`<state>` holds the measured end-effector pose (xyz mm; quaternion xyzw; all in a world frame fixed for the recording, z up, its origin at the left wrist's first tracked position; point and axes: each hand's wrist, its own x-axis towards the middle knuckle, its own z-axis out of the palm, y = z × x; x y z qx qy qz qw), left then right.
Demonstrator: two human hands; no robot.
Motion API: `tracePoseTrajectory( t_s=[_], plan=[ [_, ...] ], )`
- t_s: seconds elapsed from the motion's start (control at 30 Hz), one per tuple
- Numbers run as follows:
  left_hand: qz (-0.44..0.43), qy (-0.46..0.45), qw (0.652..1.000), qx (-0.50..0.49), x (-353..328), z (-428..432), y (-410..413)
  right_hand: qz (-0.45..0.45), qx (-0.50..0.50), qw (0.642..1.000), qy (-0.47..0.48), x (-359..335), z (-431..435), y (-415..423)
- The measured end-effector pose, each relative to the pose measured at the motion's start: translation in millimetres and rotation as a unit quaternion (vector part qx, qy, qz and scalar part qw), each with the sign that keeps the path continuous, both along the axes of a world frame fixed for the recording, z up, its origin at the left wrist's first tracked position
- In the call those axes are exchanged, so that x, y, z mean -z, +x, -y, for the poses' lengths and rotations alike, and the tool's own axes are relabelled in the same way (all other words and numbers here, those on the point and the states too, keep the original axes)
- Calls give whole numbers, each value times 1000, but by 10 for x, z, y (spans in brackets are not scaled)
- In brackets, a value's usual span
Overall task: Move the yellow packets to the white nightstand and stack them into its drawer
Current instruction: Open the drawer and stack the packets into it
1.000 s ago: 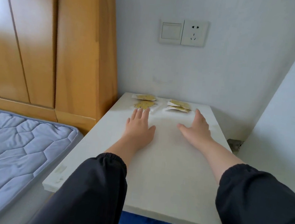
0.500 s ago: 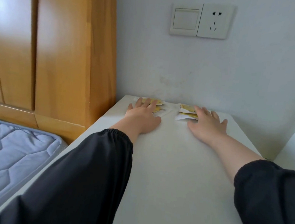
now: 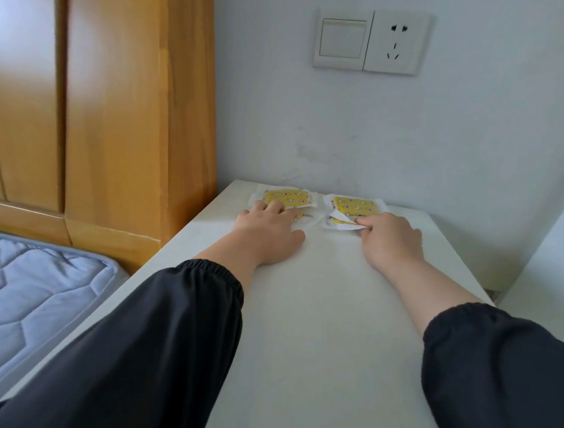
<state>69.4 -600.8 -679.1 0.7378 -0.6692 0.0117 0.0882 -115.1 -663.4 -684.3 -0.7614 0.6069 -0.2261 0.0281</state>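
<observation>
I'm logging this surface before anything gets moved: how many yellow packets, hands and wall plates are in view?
Yellow packets: 4 (far left packet, near left packet, far right packet, near right packet)
Hands: 2 (left hand, right hand)
Wall plates: 2 (light switch, socket)
Total: 8

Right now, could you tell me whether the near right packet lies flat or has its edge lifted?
Edge lifted: the right hand pinches the near right packet, whose white border curls up off the white top.
</observation>
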Motion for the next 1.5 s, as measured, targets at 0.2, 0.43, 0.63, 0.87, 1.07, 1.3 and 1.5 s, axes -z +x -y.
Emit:
tracePoseTrajectory(
  t_s=[0.2, 0.43, 0.63, 0.87, 1.07, 1.3, 1.5],
  plan=[
    [-11, -14, 1000, 7, 19, -387, -206, -7, 2, 1000, -25, 15, -371, -26],
    [34, -70, 997, 9, 7, -975, -487, -6, -7, 996, -90, 13, -951, -156],
    [-39, -190, 981, 15, -11, -1326, -546, 93, -50, 989, -104, -9, -1410, -295],
    [-42, -101, 992, -60, -5, -1328, -552, 43, -21, 999, -19, -35, -1467, -319],
    [-234, -256, 933, -93, -62, -1323, -458, 188, 10, 982, -8, -73, -1408, -354],
    [-192, -53, 972, -125, -11, -1213, -379, 140, -9, 987, 81, -103, -1326, -430],
    [-212, -75, 973, -50, -17, -1282, -407, 29, -56, 991, 116, -153, -1411, -482]
  ],
)
